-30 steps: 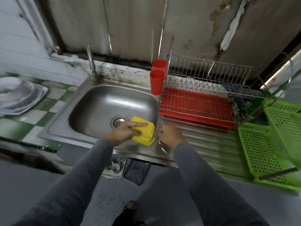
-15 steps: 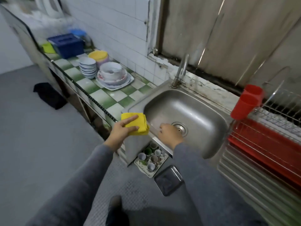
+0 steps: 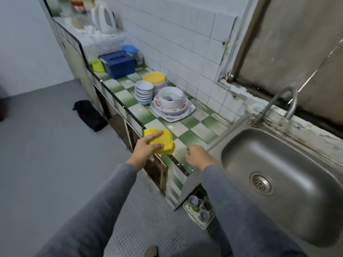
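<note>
My left hand (image 3: 145, 148) holds a folded yellow cloth (image 3: 163, 140) at the front edge of the green-and-white checked counter (image 3: 189, 135), with the index finger stretched across its top. My right hand (image 3: 198, 157) hovers over the counter edge just right of the cloth, next to the left rim of the steel sink (image 3: 278, 145). Its fingers are curled under, and I cannot tell whether anything small sits inside them.
Stacked plates with a white bowl (image 3: 171, 102), a pile of small bowls (image 3: 143, 91) and a yellow bowl (image 3: 154, 77) stand further along the counter. Beyond are a blue box (image 3: 118, 64) and a kettle (image 3: 104, 17). The faucet (image 3: 289, 101) arches over the sink. A tray of cups (image 3: 200, 210) lies on the floor.
My view has swung left from the dish rack to the tiled counter. Both hands moved left, and the cloth went from the sink's front rim to the counter edge.
</note>
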### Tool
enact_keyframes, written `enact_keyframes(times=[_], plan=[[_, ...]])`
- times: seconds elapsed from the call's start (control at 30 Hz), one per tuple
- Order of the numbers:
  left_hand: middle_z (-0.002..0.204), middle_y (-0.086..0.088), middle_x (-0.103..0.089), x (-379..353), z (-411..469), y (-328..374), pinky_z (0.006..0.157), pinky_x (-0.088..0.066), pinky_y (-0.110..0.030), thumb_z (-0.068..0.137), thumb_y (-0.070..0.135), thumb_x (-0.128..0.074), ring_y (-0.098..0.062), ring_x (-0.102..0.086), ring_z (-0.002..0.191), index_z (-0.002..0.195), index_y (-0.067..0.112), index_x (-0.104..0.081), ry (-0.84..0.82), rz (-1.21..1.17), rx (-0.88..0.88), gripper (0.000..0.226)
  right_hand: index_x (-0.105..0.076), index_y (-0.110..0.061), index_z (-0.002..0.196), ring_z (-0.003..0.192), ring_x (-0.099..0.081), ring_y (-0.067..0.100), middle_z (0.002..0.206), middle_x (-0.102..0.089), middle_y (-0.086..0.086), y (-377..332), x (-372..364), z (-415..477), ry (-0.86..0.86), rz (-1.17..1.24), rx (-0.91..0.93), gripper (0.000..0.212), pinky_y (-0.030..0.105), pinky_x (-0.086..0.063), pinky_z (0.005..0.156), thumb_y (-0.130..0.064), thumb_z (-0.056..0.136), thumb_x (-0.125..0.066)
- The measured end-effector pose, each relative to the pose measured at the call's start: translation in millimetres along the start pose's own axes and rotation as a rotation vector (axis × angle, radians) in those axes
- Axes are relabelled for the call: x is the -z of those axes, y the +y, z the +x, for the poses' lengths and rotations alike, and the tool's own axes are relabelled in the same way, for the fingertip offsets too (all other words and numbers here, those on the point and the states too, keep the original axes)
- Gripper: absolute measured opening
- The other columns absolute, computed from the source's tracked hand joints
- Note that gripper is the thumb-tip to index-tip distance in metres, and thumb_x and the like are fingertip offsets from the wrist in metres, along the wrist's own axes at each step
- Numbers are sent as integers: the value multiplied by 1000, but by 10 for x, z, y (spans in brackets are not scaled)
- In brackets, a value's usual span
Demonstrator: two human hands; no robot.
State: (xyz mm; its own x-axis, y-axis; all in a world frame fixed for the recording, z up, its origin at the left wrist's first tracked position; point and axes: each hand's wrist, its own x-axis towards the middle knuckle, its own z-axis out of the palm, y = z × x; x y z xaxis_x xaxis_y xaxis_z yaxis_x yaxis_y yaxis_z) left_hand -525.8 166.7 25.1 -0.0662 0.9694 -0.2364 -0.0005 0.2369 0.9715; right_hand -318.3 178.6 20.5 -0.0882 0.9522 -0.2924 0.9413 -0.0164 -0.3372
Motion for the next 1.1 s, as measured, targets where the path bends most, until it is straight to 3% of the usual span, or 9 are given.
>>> enact_keyframes(times=[0.23, 0.37, 0.6, 0.73, 0.8, 0.9, 1.0, 1.07, 1.1], plan=[[133, -4, -53, 379, 631, 80, 103, -47, -56, 77, 6, -81, -31, -54, 123, 104, 48, -74, -24, 20, 1, 51, -58, -4, 126, 116, -58, 35, 129, -59, 18, -444, -8, 634, -45, -24, -3, 35, 38, -50, 93, -21, 99, -43], [135, -5, -52, 554, 1043, 142, 110, -43, -44, 79, 3, -78, -26, -49, 125, 114, 41, -69, -19, 55, 7, 52, -58, -6, 120, 110, -59, 34, 125, -60, 16, -565, -1, 1098, -61, -27, -20, 30, 34, -48, 84, -20, 100, -42], [133, -1, -56, 747, 2106, 355, 108, -44, -34, 81, 1, -77, -17, -53, 120, 127, 28, -67, -83, 54, 5, 53, -58, -6, 127, 117, -58, 34, 130, -59, 16, -758, 101, 2138, -45, 19, -99, 34, 38, -48, 94, -23, 101, -46], [127, 1, -58, 774, 2682, 543, 98, -47, -27, 83, -2, -74, -16, -54, 116, 130, 21, -65, -121, 45, 16, 54, -57, -3, 126, 120, -56, 36, 132, -59, 20, -846, 234, 2675, -54, 65, -107, 33, 39, -46, 96, -21, 101, -45], [123, 5, -58, 764, 2924, 629, 102, -46, -30, 83, -3, -72, -15, -54, 115, 132, 19, -64, -151, 60, 8, 54, -57, -2, 128, 120, -56, 37, 132, -58, 21, -875, 310, 2882, -43, 88, -121, 35, 38, -45, 96, -19, 101, -45], [119, 9, -60, 712, 3243, 714, 104, -47, -32, 84, -4, -72, -14, -57, 110, 128, 24, -65, -178, 36, 24, 53, -60, -1, 123, 116, -57, 36, 128, -61, 20, -896, 406, 3150, -21, 118, -131, 31, 35, -45, 90, -17, 101, -45], [132, 0, -56, 666, 3516, 733, 107, -46, -36, 83, 0, -73, -20, -54, 120, 121, 34, -65, -203, 63, 23, 52, -59, -7, 107, 111, -58, 35, 117, -63, 17, -902, 477, 3357, 15, 148, -154, 18, 33, -41, 80, -16, 100, -45], [135, 0, -54, 653, 3689, 744, 108, -45, -37, 83, 1, -74, -21, -53, 123, 121, 35, -65, -223, 71, 21, 51, -58, -8, 101, 110, -59, 36, 115, -64, 18, -904, 523, 3492, 51, 190, -173, 15, 34, -43, 82, -16, 99, -45], [137, -1, -54, 656, 3784, 745, 108, -46, -38, 83, 1, -74, -22, -52, 125, 120, 36, -66, -228, 65, 26, 51, -61, -8, 107, 112, -59, 36, 117, -65, 18, -914, 549, 3546, 66, 210, -181, 20, 35, -43, 85, -17, 100, -45]])
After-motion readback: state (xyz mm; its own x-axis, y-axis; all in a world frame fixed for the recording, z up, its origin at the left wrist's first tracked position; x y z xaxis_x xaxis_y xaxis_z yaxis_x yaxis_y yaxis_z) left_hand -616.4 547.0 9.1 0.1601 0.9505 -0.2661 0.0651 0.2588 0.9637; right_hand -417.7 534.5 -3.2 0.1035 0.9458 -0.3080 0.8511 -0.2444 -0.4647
